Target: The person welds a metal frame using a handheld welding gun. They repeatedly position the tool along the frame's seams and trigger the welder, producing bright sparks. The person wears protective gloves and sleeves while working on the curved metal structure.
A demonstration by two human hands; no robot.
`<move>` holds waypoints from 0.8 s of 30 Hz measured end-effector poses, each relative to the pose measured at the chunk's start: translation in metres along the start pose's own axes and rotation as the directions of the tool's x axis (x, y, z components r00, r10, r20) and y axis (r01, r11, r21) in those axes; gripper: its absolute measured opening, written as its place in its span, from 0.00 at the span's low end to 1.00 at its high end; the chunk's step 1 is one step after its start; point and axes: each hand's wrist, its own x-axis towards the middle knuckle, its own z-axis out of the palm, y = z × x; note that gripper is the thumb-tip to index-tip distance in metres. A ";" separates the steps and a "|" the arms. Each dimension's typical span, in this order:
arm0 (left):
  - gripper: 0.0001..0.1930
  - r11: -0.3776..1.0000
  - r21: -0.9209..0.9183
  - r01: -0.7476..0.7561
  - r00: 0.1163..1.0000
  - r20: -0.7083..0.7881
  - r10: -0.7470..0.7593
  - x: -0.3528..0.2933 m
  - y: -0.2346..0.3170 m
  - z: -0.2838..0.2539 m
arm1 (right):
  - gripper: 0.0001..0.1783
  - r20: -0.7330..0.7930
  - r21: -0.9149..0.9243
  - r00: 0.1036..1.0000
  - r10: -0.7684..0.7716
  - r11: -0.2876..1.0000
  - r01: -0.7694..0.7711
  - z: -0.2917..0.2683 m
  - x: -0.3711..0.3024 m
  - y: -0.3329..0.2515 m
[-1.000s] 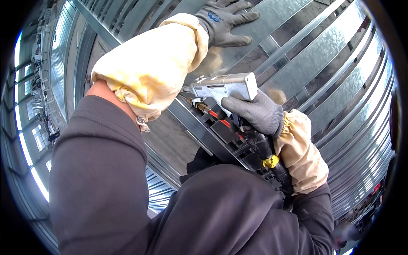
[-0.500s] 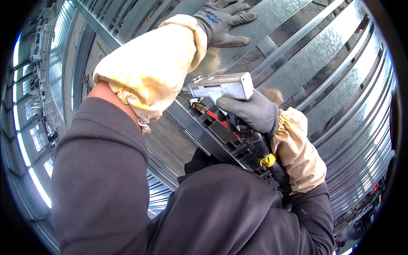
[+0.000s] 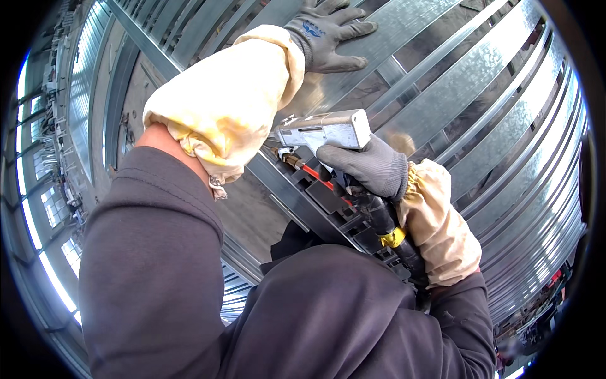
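While your right hand (image 3: pixel 372 165) closes around the handle of the silver pistol-shaped tool (image 3: pixel 325 129), the tool body lies at 10 o'clock from that hand. The governing relation is the tool's long axis, which runs close to a line between 9 and 3 o'clock. The narrow front end faces 9 o'clock; the blunt rear end sits at 3 o'clock, just above your right thumb. The exact tip is too small to make out beside the pale cuff (image 3: pixel 233 88) of your left arm.

Note that your right hand is the nearer of the two, since it holds the tool. Your left hand (image 3: pixel 323 39) is at 12 o'clock from the tool body, apart from it. Its gloved fingers are spread wide, and it appears to rest palm down on a broad metal slat (image 3: pixel 398 31). That slat runs toward 2 o'clock, so it crosses the tool's axis at a slant.

Observe the lines below the tool. A thick black hose (image 3: pixel 377 211) extends from under your right hand toward 5 o'clock, with a band of yellow tape (image 3: pixel 392 237) around it. A thin red hose (image 3: pixel 315 177) carries a brass fitting (image 3: pixel 292 161) at its 10 o'clock end, under the front of the tool.
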 end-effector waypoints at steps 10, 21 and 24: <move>0.44 1.000 -0.007 -0.001 1.000 0.014 0.001 0.000 0.002 -0.006 | 0.22 0.034 -0.030 0.998 0.056 0.998 -0.055 -0.003 -0.003 -0.005; 0.44 1.000 -0.008 0.014 1.000 0.018 -0.014 0.000 0.001 -0.002 | 0.22 0.020 -0.003 0.999 0.029 1.000 -0.029 -0.002 -0.009 -0.004; 0.44 1.000 0.029 -0.003 1.000 -0.013 0.003 0.001 -0.002 0.002 | 0.22 0.051 -0.072 0.997 0.066 0.995 -0.062 -0.006 -0.008 -0.003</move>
